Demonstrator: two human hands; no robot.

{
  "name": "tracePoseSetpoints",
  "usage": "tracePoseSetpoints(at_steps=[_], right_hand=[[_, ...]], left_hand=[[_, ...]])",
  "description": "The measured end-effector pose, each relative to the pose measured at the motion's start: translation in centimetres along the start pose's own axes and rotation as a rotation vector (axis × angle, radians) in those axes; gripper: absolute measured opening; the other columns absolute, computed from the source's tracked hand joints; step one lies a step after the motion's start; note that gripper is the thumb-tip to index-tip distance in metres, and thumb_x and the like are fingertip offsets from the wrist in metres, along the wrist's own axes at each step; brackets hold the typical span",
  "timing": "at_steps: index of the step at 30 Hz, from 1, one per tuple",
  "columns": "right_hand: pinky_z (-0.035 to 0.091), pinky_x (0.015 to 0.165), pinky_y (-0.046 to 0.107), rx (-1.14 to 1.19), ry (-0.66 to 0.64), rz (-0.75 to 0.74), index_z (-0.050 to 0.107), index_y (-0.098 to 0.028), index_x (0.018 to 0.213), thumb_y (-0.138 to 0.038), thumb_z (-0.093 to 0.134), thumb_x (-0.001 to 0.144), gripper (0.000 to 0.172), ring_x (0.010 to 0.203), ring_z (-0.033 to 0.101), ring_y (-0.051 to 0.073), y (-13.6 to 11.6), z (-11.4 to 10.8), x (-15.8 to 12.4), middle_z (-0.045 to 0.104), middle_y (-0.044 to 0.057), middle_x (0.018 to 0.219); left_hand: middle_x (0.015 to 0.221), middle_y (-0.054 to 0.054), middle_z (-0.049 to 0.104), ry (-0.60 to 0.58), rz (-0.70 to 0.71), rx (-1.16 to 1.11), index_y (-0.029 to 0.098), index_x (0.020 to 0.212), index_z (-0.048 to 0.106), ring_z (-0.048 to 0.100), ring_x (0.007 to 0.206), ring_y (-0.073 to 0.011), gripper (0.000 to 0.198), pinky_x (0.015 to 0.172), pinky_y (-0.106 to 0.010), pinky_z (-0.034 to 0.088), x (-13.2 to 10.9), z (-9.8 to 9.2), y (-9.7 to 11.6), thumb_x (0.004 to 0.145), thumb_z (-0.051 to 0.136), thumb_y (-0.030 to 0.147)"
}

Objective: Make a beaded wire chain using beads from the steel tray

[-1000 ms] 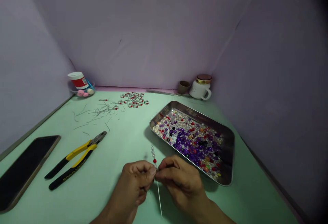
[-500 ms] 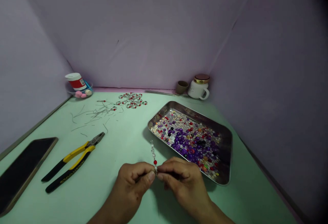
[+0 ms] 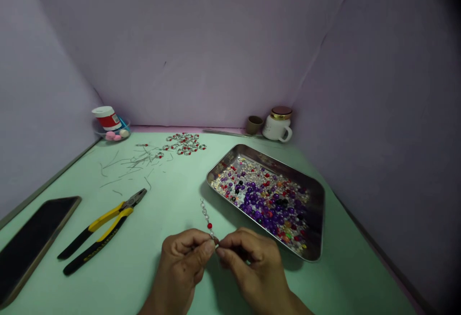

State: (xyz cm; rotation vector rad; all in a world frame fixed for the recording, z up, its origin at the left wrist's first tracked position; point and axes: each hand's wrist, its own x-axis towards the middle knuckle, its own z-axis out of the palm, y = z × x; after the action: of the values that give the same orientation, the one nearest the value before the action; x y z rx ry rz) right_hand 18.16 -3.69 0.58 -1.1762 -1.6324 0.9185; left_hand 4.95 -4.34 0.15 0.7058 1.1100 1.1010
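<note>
My left hand (image 3: pixel 182 263) and my right hand (image 3: pixel 252 263) meet at their fingertips low in the middle, both pinched on a thin wire strung with clear beads and one red bead (image 3: pixel 206 216). The beaded end sticks up and to the left from the pinch. The wire's lower end is hidden by my fingers. Just right of my hands lies a steel tray (image 3: pixel 316 196) full of purple, red and clear beads.
Yellow-handled pliers (image 3: pixel 103 231) lie to the left, with a dark phone (image 3: pixel 32 242) beyond them at the table's edge. Cut wire pieces (image 3: pixel 131 163) and finished bead rings (image 3: pixel 184 143) lie further back. A white mug (image 3: pixel 276 125), a small brown cup (image 3: pixel 254 124) and a red-white jar (image 3: pixel 106 117) stand along the back wall.
Both hands have drifted slightly down and left with the beaded wire. The long wire tail seen below the fingers a second ago no longer shows.
</note>
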Motion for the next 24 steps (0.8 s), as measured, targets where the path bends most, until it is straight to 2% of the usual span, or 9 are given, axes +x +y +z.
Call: tracePoseSetpoints(at_steps=[4, 9, 15, 21, 24], right_hand=[[0.039, 0.045, 0.019, 0.06, -0.043, 0.1, 0.063, -0.013, 0.061, -0.013, 0.057, 0.068, 0.009, 0.047, 0.052, 0.01, -0.3, -0.1, 0.1, 0.057, 0.0, 0.052], [0.039, 0.048, 0.02, 0.016, -0.045, 0.08, 0.063, -0.013, 0.06, -0.014, 0.058, 0.067, 0.009, 0.051, 0.053, 0.012, -0.2, -0.1, 0.1, 0.057, 0.002, 0.053], [0.037, 0.048, 0.02, 0.025, -0.045, 0.109, 0.063, -0.014, 0.06, -0.015, 0.058, 0.067, 0.008, 0.051, 0.05, 0.011, 0.1, 0.1, 0.1, 0.057, 0.001, 0.055], [0.038, 0.046, 0.021, 0.23, -0.055, 0.323, 0.058, -0.013, 0.064, -0.022, 0.059, 0.065, 0.009, 0.048, 0.048, 0.011, 0.5, 0.5, 0.2, 0.053, 0.0, 0.054], [0.038, 0.046, 0.021, 0.286, -0.066, 0.362, 0.057, -0.014, 0.064, -0.023, 0.058, 0.065, 0.009, 0.048, 0.047, 0.01, 0.8, 0.6, 0.2, 0.052, -0.001, 0.053]], left_hand=[[0.04, 0.006, 0.036, 0.008, 0.006, -0.025, 0.013, 0.052, 0.061, 0.02, 0.039, -0.0032, 0.019, 0.038, -0.019, 0.014, -0.1, 0.1, 0.2, 0.056, 0.07, 0.03], [0.041, 0.006, 0.033, 0.0, 0.033, 0.009, 0.013, 0.054, 0.061, 0.021, 0.04, -0.0034, 0.018, 0.039, -0.019, 0.015, 0.2, -0.2, -0.1, 0.059, 0.068, 0.028], [0.043, 0.006, 0.033, -0.013, 0.002, 0.018, 0.012, 0.054, 0.06, 0.021, 0.041, -0.0032, 0.02, 0.039, -0.019, 0.015, 0.5, -0.4, -0.2, 0.059, 0.069, 0.03], [0.04, 0.009, 0.026, -0.062, -0.051, 0.004, 0.012, 0.057, 0.06, 0.012, 0.035, -0.0007, 0.023, 0.034, -0.018, 0.007, 0.6, -0.3, 0.2, 0.058, 0.069, 0.034], [0.04, 0.009, 0.024, -0.101, -0.069, -0.034, 0.012, 0.06, 0.06, 0.011, 0.035, -0.0008, 0.026, 0.032, -0.016, 0.007, 0.7, -0.5, 0.3, 0.063, 0.065, 0.038]])
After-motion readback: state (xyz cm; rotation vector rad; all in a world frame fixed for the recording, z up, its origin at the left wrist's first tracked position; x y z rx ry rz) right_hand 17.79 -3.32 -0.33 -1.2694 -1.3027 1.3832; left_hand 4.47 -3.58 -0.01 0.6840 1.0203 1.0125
